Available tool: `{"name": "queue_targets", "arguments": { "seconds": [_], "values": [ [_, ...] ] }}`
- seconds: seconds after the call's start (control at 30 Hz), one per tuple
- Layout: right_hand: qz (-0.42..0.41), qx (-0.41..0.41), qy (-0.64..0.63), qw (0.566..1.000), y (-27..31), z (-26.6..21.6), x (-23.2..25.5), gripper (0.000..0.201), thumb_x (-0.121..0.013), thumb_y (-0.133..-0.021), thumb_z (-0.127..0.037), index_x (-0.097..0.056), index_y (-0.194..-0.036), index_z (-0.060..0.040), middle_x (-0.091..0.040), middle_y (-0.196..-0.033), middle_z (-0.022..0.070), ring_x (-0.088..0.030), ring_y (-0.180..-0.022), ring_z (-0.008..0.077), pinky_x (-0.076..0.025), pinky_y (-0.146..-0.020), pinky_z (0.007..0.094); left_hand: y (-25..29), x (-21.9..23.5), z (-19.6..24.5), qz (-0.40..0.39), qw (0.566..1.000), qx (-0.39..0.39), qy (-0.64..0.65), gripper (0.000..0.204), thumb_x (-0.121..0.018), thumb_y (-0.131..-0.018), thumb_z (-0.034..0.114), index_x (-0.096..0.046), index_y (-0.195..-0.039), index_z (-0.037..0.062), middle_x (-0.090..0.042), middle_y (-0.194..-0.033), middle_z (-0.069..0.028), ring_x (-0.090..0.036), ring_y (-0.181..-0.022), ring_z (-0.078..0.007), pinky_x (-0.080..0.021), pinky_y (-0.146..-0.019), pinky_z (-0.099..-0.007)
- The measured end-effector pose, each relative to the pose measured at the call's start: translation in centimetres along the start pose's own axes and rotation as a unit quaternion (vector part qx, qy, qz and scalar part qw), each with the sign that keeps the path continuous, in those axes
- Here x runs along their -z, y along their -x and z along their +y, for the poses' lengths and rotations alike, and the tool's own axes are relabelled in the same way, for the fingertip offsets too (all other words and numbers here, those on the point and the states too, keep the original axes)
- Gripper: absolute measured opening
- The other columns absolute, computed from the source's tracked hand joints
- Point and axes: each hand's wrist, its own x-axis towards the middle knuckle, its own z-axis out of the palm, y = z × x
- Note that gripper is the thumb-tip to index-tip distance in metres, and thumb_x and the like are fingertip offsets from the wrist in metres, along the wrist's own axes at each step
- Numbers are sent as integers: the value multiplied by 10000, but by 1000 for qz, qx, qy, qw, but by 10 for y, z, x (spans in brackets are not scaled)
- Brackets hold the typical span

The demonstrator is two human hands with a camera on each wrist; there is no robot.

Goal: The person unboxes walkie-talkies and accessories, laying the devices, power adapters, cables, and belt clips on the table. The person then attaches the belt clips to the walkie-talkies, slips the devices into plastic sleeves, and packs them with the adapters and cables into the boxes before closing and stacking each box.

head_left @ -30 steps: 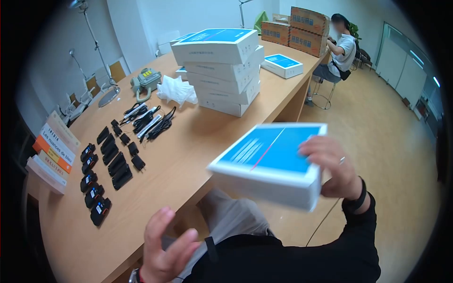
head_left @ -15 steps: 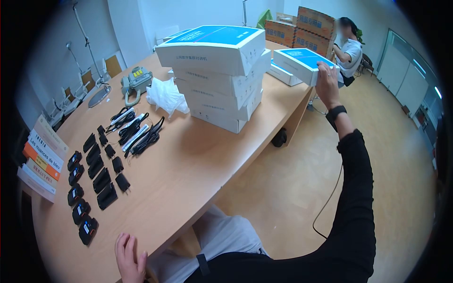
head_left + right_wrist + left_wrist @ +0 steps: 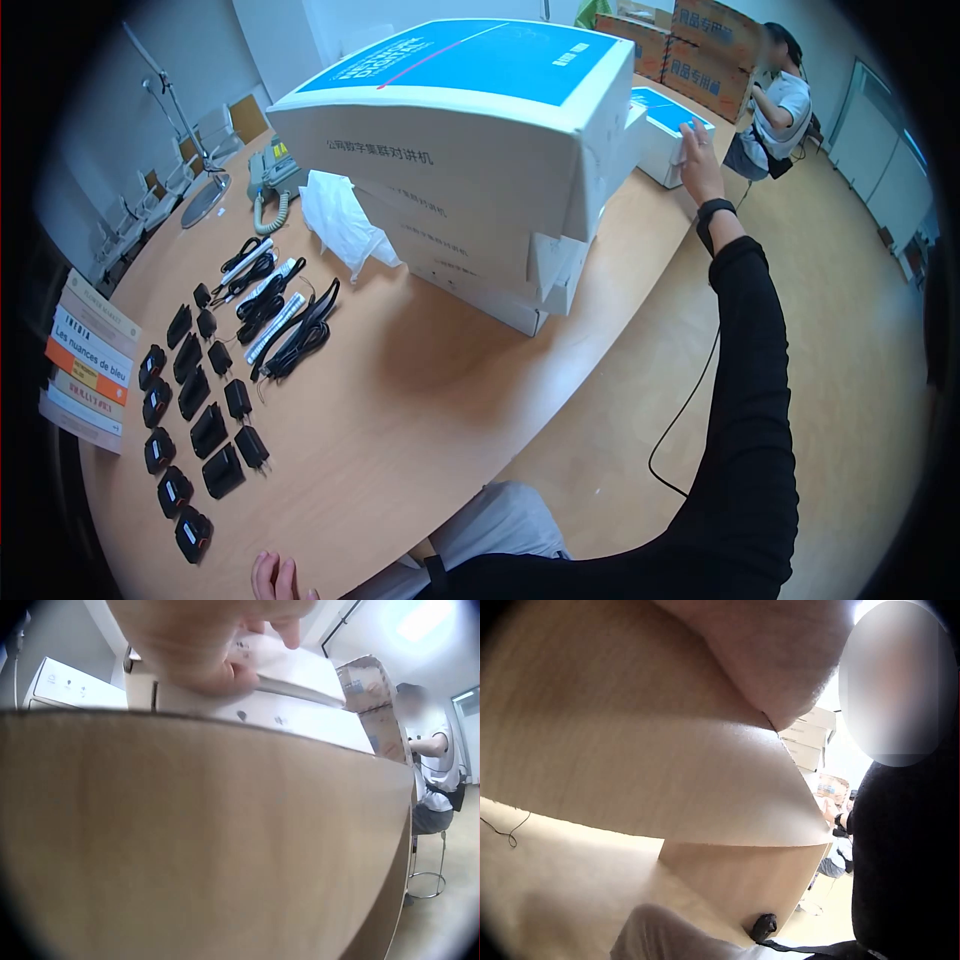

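Right hand (image 3: 700,170), at 2 o'clock, grasps the white-and-blue box (image 3: 658,108), fingers over its top and thumb at its side. Change noted: the box, raised in the air half a second ago, now sits on the lower box (image 3: 315,727) at the surface's (image 3: 450,400) far edge. Judged consequence: placement is nearly complete, release outstanding. Tall stack (image 3: 490,190) stands at the hand's 9 o'clock. Left hand (image 3: 275,577), at 7 o'clock, rests relaxed, grasping nothing visible.

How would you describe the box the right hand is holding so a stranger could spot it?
On the wooden table, look past the tall stack of boxes towards the brown cartons. Just before them, one blue-topped white box lies on another. It's the upper one, held by the right hand.
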Motion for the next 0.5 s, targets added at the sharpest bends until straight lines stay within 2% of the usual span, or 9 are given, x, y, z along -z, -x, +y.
{"name": "queue_targets", "arguments": {
  "seconds": [0.07,0.17,0.2,0.27,0.3,0.33,0.4,0.43,0.5],
  "values": [
    [-12,-11,-16,1000,6,5,1,634,-482,-720,135,-410,-1278,-157,-382,-1344,216,-412,-1213,388,-390,-993,410,-2,-1,2,-1,1000,12,11,394,-548,-879,200,-515,-1216,-1,-423,-1299,-221,-359,-1238,-411,-295,-1022,-495],
    [-32,-17,-10,999,8,10,5,651,-466,-723,138,-398,-1298,-160,-382,-1346,221,-399,-1223,397,-385,-997,418,-5,-2,2,14,999,-3,-30,370,-528,-905,225,-513,-1205,9,-474,-1258,-199,-426,-1191,-371,-332,-1005,-485],
    [-36,-21,-27,999,8,12,6,646,-448,-744,114,-383,-1321,-169,-384,-1346,227,-393,-1224,408,-376,-1000,433,-3,-7,-3,20,1000,4,-5,401,-534,-846,214,-507,-1183,-2,-454,-1249,-204,-414,-1187,-386,-323,-1006,-479],
    [19,9,-41,999,12,13,4,622,-434,-761,52,-353,-1349,-133,-392,-1351,207,-400,-1228,385,-363,-1008,430,-1,-4,3,21,999,26,21,424,-540,-767,170,-509,-1149,-11,-445,-1226,-212,-404,-1179,-405,-316,-1002,-476],
    [0,-40,-59,997,20,10,10,608,-479,-755,12,-361,-1343,-90,-423,-1331,190,-403,-1229,367,-360,-1008,418,-2,-3,6,17,999,33,21,420,-550,-761,168,-513,-1141,-9,-444,-1225,-211,-404,-1179,-404,-315,-1005,-475],
    [3,-97,-89,991,27,-5,24,637,-500,-704,13,-370,-1327,-26,-425,-1321,176,-374,-1250,339,-279,-1069,387,-3,-1,8,15,999,43,21,417,-561,-756,165,-518,-1133,-6,-444,-1224,-211,-405,-1179,-402,-314,-1007,-473],
    [52,-34,-77,995,48,-8,36,563,-563,-740,5,-418,-1283,-27,-477,-1257,153,-448,-1178,275,-351,-1013,378,-9,11,9,16,1000,15,9,413,-677,-721,70,-559,-1116,55,-476,-1206,-201,-514,-1068,-389,-437,-902,-441],
    [47,-95,-195,975,62,-35,58,475,-566,-791,-3,-450,-1251,-29,-529,-1203,122,-508,-1114,232,-395,-966,352,-7,14,7,23,999,42,2,413,-677,-721,70,-559,-1116,55,-476,-1206,-201,-514,-1068,-389,-437,-902,-441],
    [13,-142,-312,939,91,-83,100,275,-545,-852,-17,-527,-1125,-1,-580,-1078,100,-569,-1001,202,-439,-895,312,-3,20,-1,29,998,-2,60,356,-675,-711,91,-597,-1053,28,-519,-1153,-157,-529,-1047,-375,-449,-890,-432]
  ]
}}
